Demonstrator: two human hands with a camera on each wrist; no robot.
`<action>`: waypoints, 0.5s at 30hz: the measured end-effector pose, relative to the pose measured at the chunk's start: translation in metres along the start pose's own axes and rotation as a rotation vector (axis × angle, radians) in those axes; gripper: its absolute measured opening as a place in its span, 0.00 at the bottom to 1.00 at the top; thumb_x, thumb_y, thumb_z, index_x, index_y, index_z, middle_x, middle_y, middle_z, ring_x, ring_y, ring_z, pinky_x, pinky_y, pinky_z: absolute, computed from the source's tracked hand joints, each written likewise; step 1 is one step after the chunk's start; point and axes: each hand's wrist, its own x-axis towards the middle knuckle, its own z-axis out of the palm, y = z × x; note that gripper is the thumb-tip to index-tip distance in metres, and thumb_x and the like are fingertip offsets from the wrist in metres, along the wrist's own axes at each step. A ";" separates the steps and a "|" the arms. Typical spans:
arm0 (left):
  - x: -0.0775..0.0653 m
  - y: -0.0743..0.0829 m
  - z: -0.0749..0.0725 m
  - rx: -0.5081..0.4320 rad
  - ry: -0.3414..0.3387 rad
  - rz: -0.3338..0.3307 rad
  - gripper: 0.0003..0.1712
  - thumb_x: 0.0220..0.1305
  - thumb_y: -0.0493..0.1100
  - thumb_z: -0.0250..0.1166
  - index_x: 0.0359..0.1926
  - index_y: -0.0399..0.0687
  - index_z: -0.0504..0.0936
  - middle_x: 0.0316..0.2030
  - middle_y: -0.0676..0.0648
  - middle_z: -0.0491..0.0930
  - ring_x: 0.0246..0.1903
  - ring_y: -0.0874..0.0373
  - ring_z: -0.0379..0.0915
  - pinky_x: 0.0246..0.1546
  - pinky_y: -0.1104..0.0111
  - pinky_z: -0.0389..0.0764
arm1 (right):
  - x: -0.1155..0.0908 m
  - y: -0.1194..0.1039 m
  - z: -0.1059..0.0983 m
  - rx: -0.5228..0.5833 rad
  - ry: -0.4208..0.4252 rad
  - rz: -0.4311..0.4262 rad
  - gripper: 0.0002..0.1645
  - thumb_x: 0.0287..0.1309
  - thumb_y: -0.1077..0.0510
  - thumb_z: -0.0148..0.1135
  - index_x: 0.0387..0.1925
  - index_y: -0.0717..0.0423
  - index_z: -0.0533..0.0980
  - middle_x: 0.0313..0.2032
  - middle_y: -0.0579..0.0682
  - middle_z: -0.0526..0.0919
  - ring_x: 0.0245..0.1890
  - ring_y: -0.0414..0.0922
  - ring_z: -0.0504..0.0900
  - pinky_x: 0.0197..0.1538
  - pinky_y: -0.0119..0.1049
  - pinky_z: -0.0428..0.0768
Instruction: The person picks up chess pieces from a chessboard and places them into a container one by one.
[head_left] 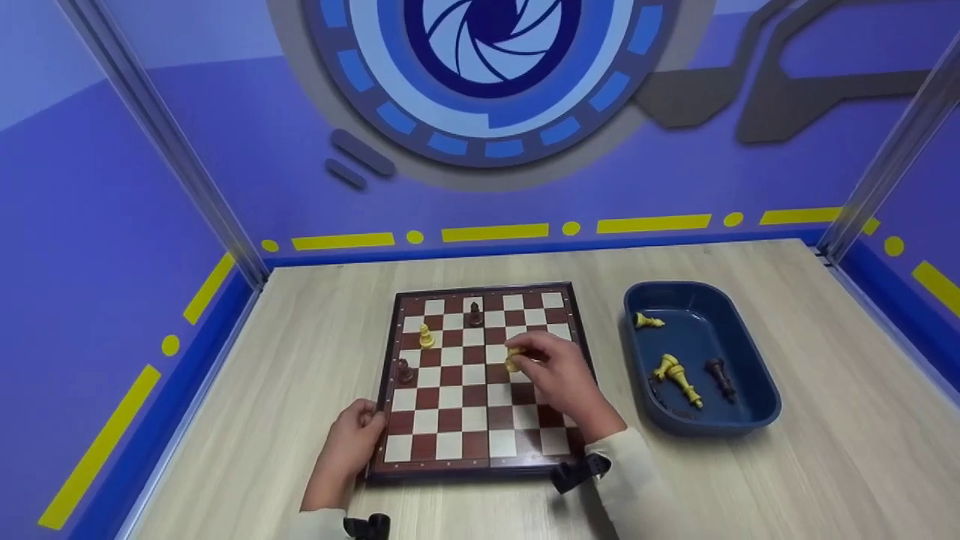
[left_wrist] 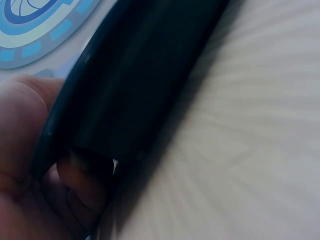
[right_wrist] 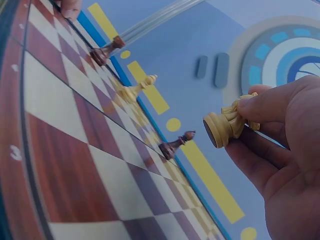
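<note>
Head view: A chessboard (head_left: pixel 450 424) is supported flat on a desk (head_left: pixel 847 360), in front of a blue wall (head_left: pixel 225 150). The near part of the board's left edge is gripped by the left hand (head_left: pixel 349 439). A yellow knight (head_left: pixel 512 361) is pinched between the thumb and fingers of the right hand (head_left: pixel 564 379), over the right half of the board. Three pieces are stood upright on the squares: a dark piece (head_left: pixel 405 371) at the left edge, a yellow piece (head_left: pixel 426 337) farther back, and a dark bishop (head_left: pixel 475 315) near the far edge. A blue tray (head_left: pixel 686 337) is placed to the right of the board; yellow and dark pieces are laid on their sides in it, some too shadowed to be identified.

Left wrist view: The dark side of the board is shown close up, with the hand closed about its rim. One finger is seen below the rim; the others are partly hidden.

Right wrist view: The knight is held tilted, its round base turned toward the board and clear of the squares. The three standing pieces are seen beyond it, along the far side of the board.
</note>
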 end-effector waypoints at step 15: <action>-0.001 0.002 0.001 -0.040 -0.006 -0.034 0.10 0.66 0.40 0.54 0.42 0.36 0.76 0.19 0.53 0.67 0.19 0.60 0.62 0.20 0.68 0.67 | 0.002 0.005 -0.029 -0.004 0.094 0.066 0.12 0.59 0.64 0.64 0.45 0.52 0.82 0.41 0.46 0.84 0.39 0.40 0.82 0.45 0.33 0.81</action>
